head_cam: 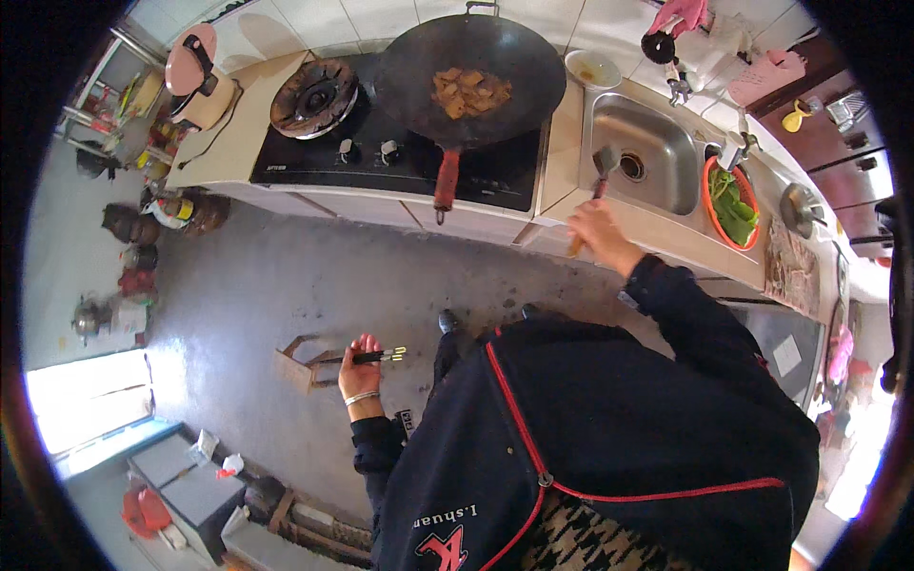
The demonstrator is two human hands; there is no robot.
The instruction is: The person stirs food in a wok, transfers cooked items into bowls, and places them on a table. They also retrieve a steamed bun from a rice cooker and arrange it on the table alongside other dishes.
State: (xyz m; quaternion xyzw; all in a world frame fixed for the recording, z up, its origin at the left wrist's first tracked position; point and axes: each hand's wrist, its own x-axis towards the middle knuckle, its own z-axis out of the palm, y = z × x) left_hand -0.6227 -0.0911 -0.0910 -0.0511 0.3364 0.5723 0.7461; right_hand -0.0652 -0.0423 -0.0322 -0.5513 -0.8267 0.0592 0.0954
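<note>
A spatula [605, 158], its blade near the sink's left edge, is gripped by its handle in my right hand [600, 227]. My left hand [360, 367] is low over the floor, palm up, around a dark pair of chopsticks [370, 356] with patterned ends. A large black wok [407, 93] stands on the black gas hob [300, 168], with browned food pieces [468, 93] in its middle and its red handle [448, 178] towards me. Neither hand touches the wok.
Behind the spatula is a steel sink [643, 121]. An orange basket [755, 243] of green leaves [732, 207] stands at its right, and a white bowl [594, 68] at its back left corner. Left of the wok are a bare burner [314, 98] and a pink electric pot [207, 103]. A cardboard piece [294, 367] lies on the floor.
</note>
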